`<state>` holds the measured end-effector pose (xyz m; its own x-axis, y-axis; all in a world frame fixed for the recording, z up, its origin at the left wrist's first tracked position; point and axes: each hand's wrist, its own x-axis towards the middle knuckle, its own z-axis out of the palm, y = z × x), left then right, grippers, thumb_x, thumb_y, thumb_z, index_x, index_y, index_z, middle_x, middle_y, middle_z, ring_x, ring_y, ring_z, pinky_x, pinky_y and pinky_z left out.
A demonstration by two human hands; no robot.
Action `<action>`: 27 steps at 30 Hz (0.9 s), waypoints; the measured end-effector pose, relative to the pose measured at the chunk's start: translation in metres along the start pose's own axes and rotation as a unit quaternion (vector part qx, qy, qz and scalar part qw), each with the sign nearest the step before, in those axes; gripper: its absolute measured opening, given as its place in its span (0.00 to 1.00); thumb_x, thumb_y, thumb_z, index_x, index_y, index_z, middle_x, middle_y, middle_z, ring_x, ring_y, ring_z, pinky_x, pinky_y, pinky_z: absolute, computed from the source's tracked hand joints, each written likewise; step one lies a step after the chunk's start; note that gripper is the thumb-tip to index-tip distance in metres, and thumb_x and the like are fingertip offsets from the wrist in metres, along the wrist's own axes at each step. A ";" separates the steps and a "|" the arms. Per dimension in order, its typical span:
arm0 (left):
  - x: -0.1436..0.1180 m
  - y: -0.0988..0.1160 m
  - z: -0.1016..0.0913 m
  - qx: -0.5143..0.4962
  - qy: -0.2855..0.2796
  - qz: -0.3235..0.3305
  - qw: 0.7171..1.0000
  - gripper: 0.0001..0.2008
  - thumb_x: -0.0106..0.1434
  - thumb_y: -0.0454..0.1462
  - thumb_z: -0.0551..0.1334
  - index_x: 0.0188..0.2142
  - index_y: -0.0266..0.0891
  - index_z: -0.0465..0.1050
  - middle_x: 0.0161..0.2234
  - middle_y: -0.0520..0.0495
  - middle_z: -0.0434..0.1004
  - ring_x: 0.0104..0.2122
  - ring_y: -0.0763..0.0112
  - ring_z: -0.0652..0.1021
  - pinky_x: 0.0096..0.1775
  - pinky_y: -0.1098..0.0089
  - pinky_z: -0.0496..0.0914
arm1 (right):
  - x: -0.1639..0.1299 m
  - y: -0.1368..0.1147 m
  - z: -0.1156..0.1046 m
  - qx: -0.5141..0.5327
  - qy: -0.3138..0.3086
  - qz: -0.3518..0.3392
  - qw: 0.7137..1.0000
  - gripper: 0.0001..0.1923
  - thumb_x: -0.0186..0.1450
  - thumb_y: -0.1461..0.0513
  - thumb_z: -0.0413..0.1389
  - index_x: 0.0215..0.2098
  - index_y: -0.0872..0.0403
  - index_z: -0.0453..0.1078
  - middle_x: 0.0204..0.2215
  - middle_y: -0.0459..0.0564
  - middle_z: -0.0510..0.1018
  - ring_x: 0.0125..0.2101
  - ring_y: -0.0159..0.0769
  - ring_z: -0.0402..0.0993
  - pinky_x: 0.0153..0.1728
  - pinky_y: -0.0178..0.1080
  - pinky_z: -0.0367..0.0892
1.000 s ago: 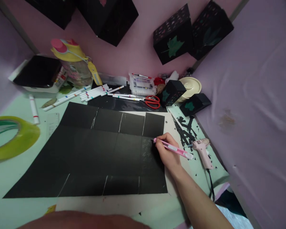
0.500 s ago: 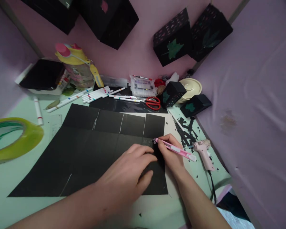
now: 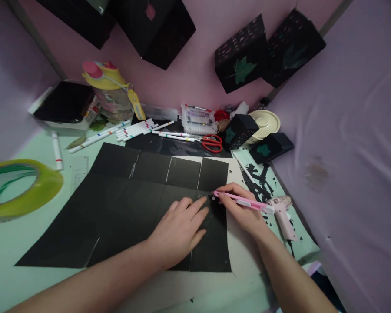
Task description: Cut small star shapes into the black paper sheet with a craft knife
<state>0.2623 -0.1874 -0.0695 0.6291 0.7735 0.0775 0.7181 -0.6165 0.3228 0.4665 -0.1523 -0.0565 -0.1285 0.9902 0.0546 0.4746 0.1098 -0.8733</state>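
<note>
A large sheet of black card (image 3: 117,208) lies on the table, with slits along its far edge and fold lines across it. My left hand (image 3: 184,228) rests flat on the card, fingers stretched out toward its right part. In my right hand (image 3: 244,211) is a slim pink craft knife (image 3: 247,201), held like a pen, its tip at the card just beyond my left fingertips. Small star-shaped cut-outs show beside the tip. White board or paper (image 3: 239,250) lies under the card's right side.
A roll of tape (image 3: 48,191) lies at left. Behind the card are white markers (image 3: 135,129), red-handled scissors (image 3: 211,143), a clear plastic case (image 3: 198,121) and a drink bottle (image 3: 112,98). At right are black scraps (image 3: 263,182) and a glue gun (image 3: 283,215). Black boxes (image 3: 243,61) hang above.
My left hand has flattened and spread onto the card, its fingers nearer the knife tip. The knife in my right hand has tilted a little flatter. The whole view has shifted slightly.
</note>
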 end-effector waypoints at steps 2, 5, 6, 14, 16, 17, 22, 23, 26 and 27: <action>0.000 0.000 0.001 0.001 -0.001 -0.002 1.000 0.19 0.66 0.40 0.58 0.56 0.40 0.65 0.61 0.46 0.64 0.49 0.58 0.66 0.46 0.58 0.64 | 0.003 0.005 0.003 0.002 0.007 -0.010 1.000 0.07 0.63 0.59 0.56 0.33 0.53 0.75 0.27 0.47 0.79 0.27 0.34 0.74 0.27 0.34 0.67; 0.000 0.001 0.003 0.008 0.000 -0.005 1.000 0.19 0.66 0.40 0.57 0.56 0.41 0.65 0.61 0.47 0.63 0.48 0.58 0.66 0.45 0.58 0.64 | 0.005 0.014 0.008 -0.005 0.011 -0.024 1.000 0.07 0.63 0.60 0.56 0.31 0.53 0.74 0.25 0.47 0.79 0.25 0.34 0.73 0.26 0.34 0.67; 0.000 0.001 0.003 0.009 0.000 -0.005 1.000 0.19 0.66 0.40 0.57 0.56 0.41 0.65 0.61 0.47 0.63 0.48 0.58 0.66 0.45 0.58 0.63 | 0.005 0.016 0.009 -0.009 0.010 -0.030 0.999 0.07 0.63 0.60 0.56 0.31 0.53 0.74 0.26 0.47 0.79 0.25 0.34 0.73 0.26 0.34 0.67; 0.000 0.002 0.004 0.000 -0.002 -0.014 1.000 0.20 0.66 0.41 0.57 0.56 0.41 0.64 0.61 0.48 0.63 0.48 0.58 0.66 0.46 0.58 0.62 | 0.004 0.020 0.009 -0.032 -0.004 -0.052 0.998 0.06 0.64 0.60 0.56 0.31 0.53 0.74 0.26 0.47 0.79 0.24 0.33 0.74 0.24 0.33 0.66; -0.001 0.002 0.004 0.001 0.000 -0.012 1.000 0.20 0.66 0.41 0.57 0.56 0.41 0.64 0.61 0.48 0.63 0.48 0.58 0.66 0.46 0.58 0.62 | 0.004 0.020 0.009 -0.031 -0.007 -0.056 0.998 0.06 0.64 0.60 0.57 0.31 0.53 0.74 0.27 0.47 0.80 0.25 0.33 0.74 0.25 0.33 0.67; -0.001 0.002 0.004 0.001 0.000 -0.011 1.000 0.20 0.66 0.40 0.56 0.56 0.41 0.64 0.61 0.48 0.63 0.48 0.58 0.66 0.46 0.58 0.62 | 0.005 0.020 0.010 -0.034 -0.008 -0.058 0.998 0.06 0.64 0.60 0.57 0.32 0.53 0.74 0.27 0.48 0.80 0.26 0.33 0.74 0.25 0.34 0.67; -0.002 0.002 0.004 0.001 0.006 -0.009 1.000 0.20 0.66 0.40 0.57 0.57 0.41 0.64 0.61 0.48 0.63 0.47 0.59 0.67 0.46 0.58 0.62 | 0.004 0.021 0.009 -0.052 -0.014 -0.069 0.996 0.06 0.65 0.60 0.56 0.33 0.52 0.74 0.29 0.48 0.80 0.28 0.35 0.76 0.28 0.34 0.69; -0.002 0.002 0.004 0.002 0.007 -0.009 1.000 0.20 0.66 0.41 0.57 0.57 0.41 0.64 0.61 0.48 0.63 0.47 0.59 0.67 0.46 0.58 0.62 | 0.004 0.021 0.009 -0.053 -0.016 -0.072 0.996 0.05 0.65 0.61 0.56 0.34 0.52 0.74 0.30 0.48 0.80 0.29 0.35 0.76 0.28 0.34 0.69; -0.002 0.002 0.004 0.005 0.009 -0.009 1.000 0.20 0.65 0.41 0.57 0.57 0.40 0.64 0.61 0.48 0.63 0.47 0.58 0.67 0.46 0.58 0.62 | 0.003 0.022 0.009 -0.053 -0.023 -0.092 0.994 0.04 0.65 0.62 0.56 0.35 0.51 0.73 0.31 0.48 0.80 0.30 0.35 0.76 0.30 0.35 0.70; -0.002 0.002 0.004 0.004 0.009 -0.010 1.000 0.20 0.66 0.41 0.57 0.56 0.40 0.64 0.61 0.48 0.63 0.47 0.58 0.67 0.46 0.58 0.62 | 0.003 0.022 0.009 -0.050 -0.027 -0.102 0.993 0.04 0.65 0.63 0.55 0.35 0.51 0.73 0.31 0.48 0.80 0.30 0.34 0.76 0.31 0.35 0.70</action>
<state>0.2640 -0.1904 -0.0725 0.6095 0.7880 0.0874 0.7332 -0.6021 0.3161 0.4685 -0.1478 -0.0796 -0.2762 0.9405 0.1981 0.5179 0.3193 -0.7936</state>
